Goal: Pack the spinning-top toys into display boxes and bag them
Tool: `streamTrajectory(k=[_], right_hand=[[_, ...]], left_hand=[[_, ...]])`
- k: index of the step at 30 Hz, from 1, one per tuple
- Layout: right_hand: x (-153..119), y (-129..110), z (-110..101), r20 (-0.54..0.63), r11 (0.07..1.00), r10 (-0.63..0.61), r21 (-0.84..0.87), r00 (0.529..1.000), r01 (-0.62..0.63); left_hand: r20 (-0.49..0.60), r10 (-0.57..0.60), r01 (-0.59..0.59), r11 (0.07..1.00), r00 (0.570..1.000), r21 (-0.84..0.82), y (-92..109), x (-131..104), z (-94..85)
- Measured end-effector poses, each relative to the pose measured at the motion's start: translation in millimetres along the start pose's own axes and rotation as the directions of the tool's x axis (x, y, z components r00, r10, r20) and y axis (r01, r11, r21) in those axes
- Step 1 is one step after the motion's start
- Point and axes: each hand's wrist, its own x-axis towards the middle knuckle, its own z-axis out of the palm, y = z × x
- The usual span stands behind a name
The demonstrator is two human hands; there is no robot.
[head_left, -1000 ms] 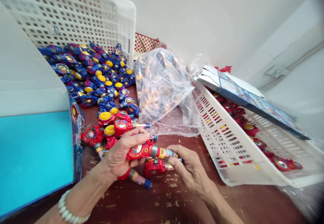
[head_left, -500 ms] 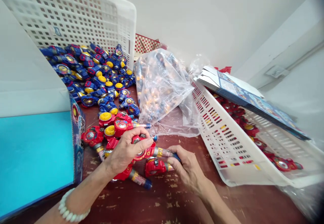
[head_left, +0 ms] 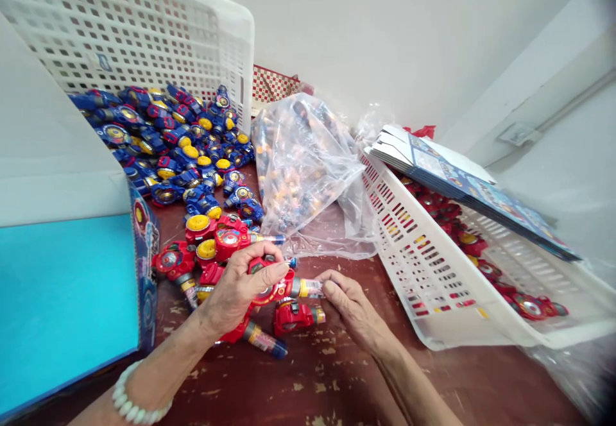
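Observation:
My left hand [head_left: 243,288] is closed around the red body of a toy [head_left: 282,288] with a grey collar and a clear, labelled tube. The tube points right, and my right hand [head_left: 353,307] pinches its far end between thumb and fingers. The fingers mostly hide the tube's tip. Just below the held toy lies another red toy [head_left: 293,315] with a short tube. Under my left wrist, a red toy's tube with a blue end [head_left: 267,339] sticks out. More red toys [head_left: 231,240] lie beyond my left hand.
Blue toys [head_left: 192,150] are heaped at a tipped white basket [head_left: 192,34]. A clear bag [head_left: 308,163] of small items sits behind the hands. Right, a white basket [head_left: 404,246] holds red toys, with folded cartons [head_left: 462,182] across it. A printed box [head_left: 144,253] with blue interior stands left.
My right hand's fingers have shifted on the tube's end and now cover the dark blue tip seen before. More of the tube's label shows. My left hand keeps its grip; the view shifts slightly.

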Motion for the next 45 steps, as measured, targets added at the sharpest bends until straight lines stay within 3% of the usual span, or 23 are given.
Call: streamTrajectory(k=[1,3,6,8,12,16,20,23,27,31,34,37,41,43,45], right_hand=[[0,0,0,0.029,0.999,0.027,0.033,0.999,-0.028],[-2,-4,-1,0.035,0.998,0.001,-0.056,0.999,0.001],[-4,-10,-3,-0.023,0.907,-0.218,-0.375,0.976,0.193],[-4,-11,-3,-0.027,0.823,-0.330,-0.498,0.944,0.273],[-5,-15,0,-0.054,0.834,-0.315,-0.492,0.948,0.249],[-6,-27,3,-0.079,0.828,-0.310,-0.511,0.947,0.229],[-7,-31,4,-0.064,0.925,-0.254,-0.306,0.965,0.224],[-7,-29,3,-0.088,0.936,-0.249,-0.277,0.965,0.216],[-3,-21,2,-0.062,0.948,-0.170,-0.283,0.984,0.146],[2,-7,3,-0.056,0.998,0.032,-0.050,0.998,-0.034],[0,-1,3,0.004,0.994,0.100,0.038,0.995,-0.100],[-5,-5,1,-0.029,0.997,0.015,-0.076,0.999,-0.018],[-10,-9,-2,-0.079,0.894,-0.267,-0.393,0.960,0.216],[-10,-7,-3,-0.068,0.887,-0.258,-0.412,0.964,0.209],[-8,-5,-3,-0.076,0.945,-0.146,-0.305,0.986,0.117]], left_hand=[[-0.003,-0.007,0.007,1.000,1.000,-0.005,0,0,0.1],[0.009,-0.088,0.088,0.994,0.996,-0.062,1,0,0.1],[0.016,-0.212,0.213,0.968,0.977,-0.130,2,0,0.0],[0.011,-0.239,0.238,0.958,0.971,-0.161,1,0,-0.2],[0.046,-0.309,0.309,0.903,0.950,-0.298,-3,-1,-0.6],[0.077,-0.429,0.414,0.787,0.900,-0.458,-10,-2,0.0],[0.224,-0.502,0.539,0.666,0.835,-0.515,-6,-1,0.7],[0.154,-0.453,0.466,0.738,0.878,-0.488,0,0,-0.5],[0.032,-0.322,0.317,0.903,0.946,-0.289,-1,-2,0.5],[-0.083,-0.187,0.170,0.970,0.979,-0.175,-1,-6,5.8],[-0.051,-0.109,0.103,0.988,0.993,-0.114,2,-5,7.3],[-0.021,-0.122,0.119,0.988,0.992,-0.103,4,-4,6.8],[-0.001,-0.234,0.231,0.962,0.972,-0.143,1,-4,7.2],[0.005,-0.211,0.210,0.969,0.977,-0.130,-1,-6,7.9],[0.002,-0.132,0.132,0.987,0.991,-0.095,-2,-7,8.4]])
